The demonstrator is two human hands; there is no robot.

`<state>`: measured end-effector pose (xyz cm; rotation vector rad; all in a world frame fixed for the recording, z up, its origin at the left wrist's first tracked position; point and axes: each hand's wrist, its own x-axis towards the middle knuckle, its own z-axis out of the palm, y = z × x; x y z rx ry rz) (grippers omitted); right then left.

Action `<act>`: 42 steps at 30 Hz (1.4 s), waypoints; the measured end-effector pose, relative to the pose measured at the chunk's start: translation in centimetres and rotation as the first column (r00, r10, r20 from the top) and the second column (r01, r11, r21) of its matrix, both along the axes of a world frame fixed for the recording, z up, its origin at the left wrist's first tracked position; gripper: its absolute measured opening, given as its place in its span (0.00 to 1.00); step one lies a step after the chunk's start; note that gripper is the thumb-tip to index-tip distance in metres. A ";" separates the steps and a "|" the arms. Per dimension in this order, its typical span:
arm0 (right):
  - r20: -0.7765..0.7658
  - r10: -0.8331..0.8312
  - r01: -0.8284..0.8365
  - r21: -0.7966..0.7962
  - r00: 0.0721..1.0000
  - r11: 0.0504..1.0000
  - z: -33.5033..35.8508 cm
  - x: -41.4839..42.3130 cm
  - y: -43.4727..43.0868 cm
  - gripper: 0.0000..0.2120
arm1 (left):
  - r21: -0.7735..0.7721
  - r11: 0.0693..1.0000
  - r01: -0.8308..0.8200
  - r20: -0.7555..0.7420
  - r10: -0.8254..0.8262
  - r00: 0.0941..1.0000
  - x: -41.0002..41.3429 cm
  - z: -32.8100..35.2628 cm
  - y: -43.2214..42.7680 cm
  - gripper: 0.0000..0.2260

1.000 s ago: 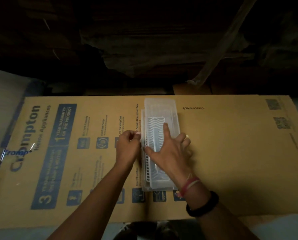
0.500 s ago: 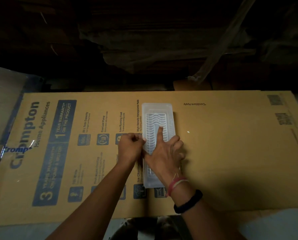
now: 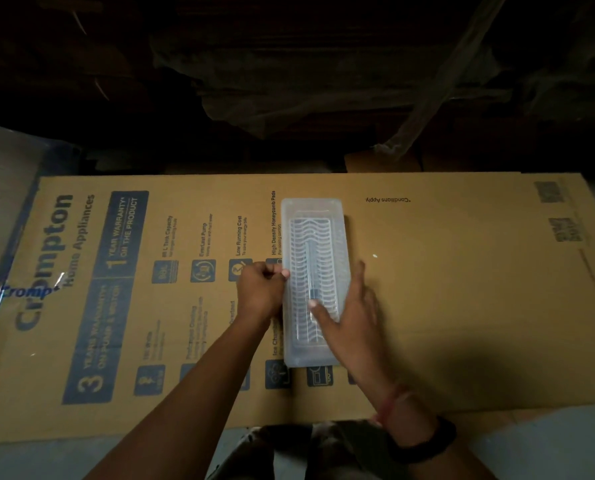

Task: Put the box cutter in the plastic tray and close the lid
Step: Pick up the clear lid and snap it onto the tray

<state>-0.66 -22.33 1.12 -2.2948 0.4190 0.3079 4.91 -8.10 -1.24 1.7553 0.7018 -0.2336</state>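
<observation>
Closing step in hand, by the look of it: plastic tray (image 3: 312,282) lying lengthwise from 12 to 6 o'clock on the flattened cardboard box (image 3: 462,289), clear lid (image 3: 309,211) already down over it and lined up edge to edge. Box cutter (image 3: 312,271) visible as a slim dark shape through the ribbed top, inside the tray near its middle, so the placing part judged done. Left hand (image 3: 259,292) curled at the tray's 9 o'clock edge, fingertips pinched against the rim, gripping or bracing that side. Right hand (image 3: 353,318) spread flat, nothing held in it, thumb pressing on the lid toward 6 o'clock and fingers lying along the 3 o'clock edge. Black band and a reddish thread on that wrist. Whether the lid has seated all round cannot be told in this dim light; no latch or clip visible. Next move likely a firm press along the rim, especially the far end at 12 o'clock which neither hand touches, with the left side kept steady so the light tray does not skid on the smooth cardboard. Even pressure wanted, since thin plastic may flex and pop back up.
</observation>
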 end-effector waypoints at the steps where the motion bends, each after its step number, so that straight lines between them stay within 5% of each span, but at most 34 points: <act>1: -0.019 -0.053 0.054 0.038 0.998 0.998 -0.2 -1.0 -1.0 0.46 | -0.007 1.000 -0.008 -0.007 0.008 1.000 -0.1 -0.1 0.0 0.09; 6: -0.226 -0.283 0.341 0.277 0.932 0.898 -1.3 -5.0 -4.0 0.13 | 0.011 1.000 0.001 0.004 -0.001 1.000 -0.5 -0.7 -0.1 0.09; 11: -0.266 -0.370 0.449 0.375 0.890 0.811 -2.2 -5.8 -3.9 0.01 | 0.044 0.999 0.026 0.015 -0.026 1.000 -1.4 -1.0 -0.2 0.16; 14: -0.238 -0.395 0.458 0.366 0.887 0.810 -2.8 -5.8 -3.5 0.01 | 0.060 0.995 0.080 -0.007 -0.080 0.997 -2.7 -0.7 -0.2 0.18; 19: -0.219 -0.399 0.455 0.382 0.890 0.805 -3.1 -6.0 -3.3 0.02 | -0.147 0.966 0.210 -0.025 -0.216 0.976 -7.4 0.1 1.1 0.18; 24: -0.291 -0.323 0.414 0.345 0.901 0.843 -1.5 -5.1 -4.1 0.04 | -0.307 0.937 0.168 -0.069 -0.197 0.978 -10.7 0.2 1.7 0.06; 34: 0.049 -0.264 0.232 0.344 0.963 0.910 0.9 11.8 -2.9 0.14 | -0.176 0.957 0.232 -0.028 -0.240 0.970 -10.5 0.2 1.1 0.07; 42: -0.025 -0.292 0.286 0.305 0.956 0.909 -2.8 19.9 -2.2 0.13 | -0.155 0.950 0.272 -0.022 -0.278 0.960 -10.3 0.3 1.3 0.07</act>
